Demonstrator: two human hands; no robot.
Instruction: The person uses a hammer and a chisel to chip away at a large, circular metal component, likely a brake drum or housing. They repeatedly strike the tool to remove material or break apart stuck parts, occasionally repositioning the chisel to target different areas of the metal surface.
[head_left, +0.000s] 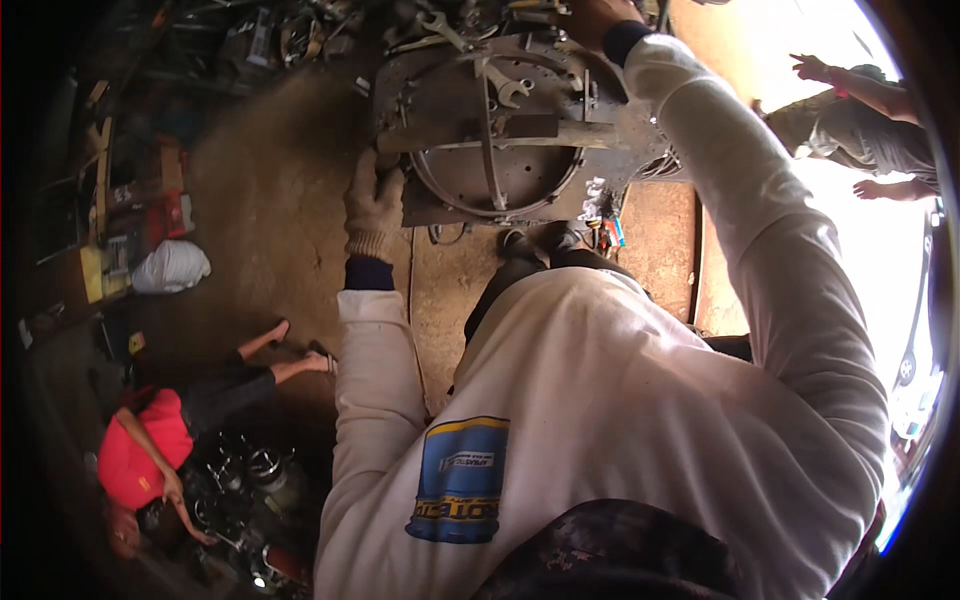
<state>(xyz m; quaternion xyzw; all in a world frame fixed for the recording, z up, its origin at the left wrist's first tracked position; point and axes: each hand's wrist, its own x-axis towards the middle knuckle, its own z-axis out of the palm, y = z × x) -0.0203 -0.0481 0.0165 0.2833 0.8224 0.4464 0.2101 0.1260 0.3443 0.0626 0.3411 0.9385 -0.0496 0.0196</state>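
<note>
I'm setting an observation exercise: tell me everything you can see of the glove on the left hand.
The glove is brownish-grey and looks knitted, its ribbed wrist meeting a dark blue sleeve cuff. It is worn on the left hand, fingers pointing away from the wearer, thumb apart on the right. It sits at the left edge of a dark, metal-looking table, by the left end of a long flat bar. Whether the fingers grip anything cannot be told.

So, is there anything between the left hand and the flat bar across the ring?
Nothing visible: the gloved left hand is beside the left end of the flat bar; I cannot tell if they touch.
</note>
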